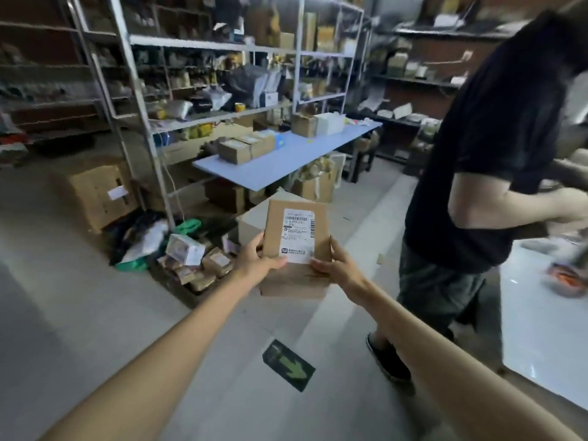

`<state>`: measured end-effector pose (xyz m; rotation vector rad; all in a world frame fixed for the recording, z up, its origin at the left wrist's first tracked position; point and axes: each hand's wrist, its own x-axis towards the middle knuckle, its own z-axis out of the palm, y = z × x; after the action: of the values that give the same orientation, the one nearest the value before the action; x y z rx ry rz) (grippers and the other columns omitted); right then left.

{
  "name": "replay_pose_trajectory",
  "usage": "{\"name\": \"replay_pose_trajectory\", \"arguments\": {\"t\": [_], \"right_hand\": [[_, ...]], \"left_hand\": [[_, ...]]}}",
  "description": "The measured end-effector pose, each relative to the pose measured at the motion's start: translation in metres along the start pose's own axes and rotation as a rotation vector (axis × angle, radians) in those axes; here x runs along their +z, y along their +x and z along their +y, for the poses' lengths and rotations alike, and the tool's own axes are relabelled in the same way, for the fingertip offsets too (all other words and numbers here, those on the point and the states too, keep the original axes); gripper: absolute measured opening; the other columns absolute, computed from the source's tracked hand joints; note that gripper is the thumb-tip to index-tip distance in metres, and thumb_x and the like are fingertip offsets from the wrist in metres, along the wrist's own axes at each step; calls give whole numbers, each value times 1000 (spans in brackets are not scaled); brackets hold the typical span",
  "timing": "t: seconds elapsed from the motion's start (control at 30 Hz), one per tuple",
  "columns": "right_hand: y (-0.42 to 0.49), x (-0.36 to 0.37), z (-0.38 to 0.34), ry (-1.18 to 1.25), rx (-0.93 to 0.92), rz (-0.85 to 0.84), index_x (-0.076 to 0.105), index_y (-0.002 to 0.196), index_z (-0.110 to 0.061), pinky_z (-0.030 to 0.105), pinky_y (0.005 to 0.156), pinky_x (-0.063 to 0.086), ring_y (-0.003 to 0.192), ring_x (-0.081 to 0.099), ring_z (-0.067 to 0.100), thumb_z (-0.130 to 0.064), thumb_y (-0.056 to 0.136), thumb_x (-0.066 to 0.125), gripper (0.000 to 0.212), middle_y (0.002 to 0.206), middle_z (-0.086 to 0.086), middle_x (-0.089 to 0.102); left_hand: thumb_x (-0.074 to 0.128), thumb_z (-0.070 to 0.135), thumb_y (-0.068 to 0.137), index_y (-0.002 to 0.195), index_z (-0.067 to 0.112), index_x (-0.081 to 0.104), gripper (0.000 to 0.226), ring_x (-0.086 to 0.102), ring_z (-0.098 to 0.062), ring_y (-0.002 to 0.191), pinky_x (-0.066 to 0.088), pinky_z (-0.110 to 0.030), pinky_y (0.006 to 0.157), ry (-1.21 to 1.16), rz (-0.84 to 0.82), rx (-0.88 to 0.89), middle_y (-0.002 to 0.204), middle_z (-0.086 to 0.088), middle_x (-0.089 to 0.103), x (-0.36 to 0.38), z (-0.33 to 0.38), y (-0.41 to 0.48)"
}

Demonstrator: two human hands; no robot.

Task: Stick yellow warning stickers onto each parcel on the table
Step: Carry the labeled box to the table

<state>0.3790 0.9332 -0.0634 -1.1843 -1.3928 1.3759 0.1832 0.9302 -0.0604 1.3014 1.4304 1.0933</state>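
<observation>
I hold a brown cardboard parcel [296, 249] out in front of me over the floor, tilted up toward the camera. A white shipping label with a barcode [298, 235] covers its top face. My left hand [257, 261] grips its left edge and my right hand [337, 265] grips its lower right corner. No yellow sticker is visible on it. Several more brown parcels [246, 148] sit on a long blue table [280, 163] farther back.
A person in a black shirt [477, 154] stands close on the right, beside a white table [547, 329]. Metal shelving [203, 90] full of goods stands behind. Small boxes [197, 262] and a large carton [98, 192] lie on the floor at left. A green arrow mark [288, 364] is below.
</observation>
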Motion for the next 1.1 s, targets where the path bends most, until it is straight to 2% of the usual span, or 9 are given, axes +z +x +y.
{"name": "replay_pose_trajectory", "arguments": {"t": [0.07, 0.17, 0.27, 0.37, 0.5, 0.7, 0.9, 1.03, 1.1], "right_hand": [[16, -13, 4, 2, 7, 45, 41, 139, -17, 40, 98, 51, 109, 65, 19, 5, 87, 60, 59, 123, 2, 66], [44, -27, 4, -5, 2, 110, 40, 138, -18, 41, 98, 51, 115, 62, 22, 3, 87, 60, 59, 128, 5, 63], [77, -34, 2, -6, 10, 196, 40, 135, -22, 43, 99, 50, 117, 60, 23, -3, 84, 63, 60, 130, 6, 61], [113, -40, -1, -14, 14, 246, 42, 132, -24, 45, 99, 50, 115, 61, 24, -3, 84, 63, 56, 127, 5, 63], [157, -53, -2, -16, 16, 317, 41, 133, -21, 39, 93, 54, 114, 61, 23, -1, 87, 60, 53, 126, 5, 62], [236, -94, 3, -36, 57, 422, 37, 135, -25, 31, 88, 55, 106, 62, 12, -6, 88, 62, 56, 124, -1, 62], [321, -160, 0, -11, 65, 457, 41, 128, -26, 17, 66, 53, 95, 63, 5, -1, 90, 59, 50, 110, -11, 64], [372, -209, -5, 4, 55, 488, 43, 127, -23, 19, 67, 53, 101, 64, 12, 0, 89, 58, 47, 120, -1, 65], [397, -232, -5, 4, 41, 500, 44, 127, -23, 24, 75, 54, 105, 63, 13, 0, 89, 59, 47, 120, -2, 65]], "left_hand": [[75, 6, 78, 146, 15, 36, 79, 41, -6, 107, 33, -6, 80, 22, -68, 17, 132, 5, 51, 11, 2, 31], [78, 10, 76, 145, 17, 38, 80, 48, -9, 109, 35, -19, 90, 49, -142, 40, 136, 1, 54, 21, 1, 82], [78, 12, 76, 143, 19, 39, 78, 50, -16, 119, 36, -26, 97, 63, -204, 49, 133, 3, 54, 26, 8, 127], [79, 13, 76, 141, 23, 42, 75, 50, -14, 117, 39, -30, 99, 64, -263, 56, 132, 5, 55, 27, 10, 171], [81, 19, 74, 143, 24, 39, 81, 49, -20, 125, 43, -40, 105, 97, -329, 68, 135, -1, 55, 38, 13, 238], [82, 21, 72, 140, 27, 40, 81, 54, -22, 119, 48, -50, 100, 69, -426, 33, 129, -3, 58, 77, 15, 337], [86, 21, 66, 138, 24, 44, 83, 59, -25, 114, 52, -49, 95, 29, -475, 4, 127, -5, 60, 129, 32, 436], [86, 31, 50, 138, 29, 44, 98, 63, -22, 107, 55, -48, 89, 37, -481, -9, 122, -4, 62, 166, 52, 498], [85, 33, 48, 139, 30, 43, 100, 62, -21, 107, 55, -48, 89, 40, -488, 12, 122, -2, 61, 185, 58, 529]]}}
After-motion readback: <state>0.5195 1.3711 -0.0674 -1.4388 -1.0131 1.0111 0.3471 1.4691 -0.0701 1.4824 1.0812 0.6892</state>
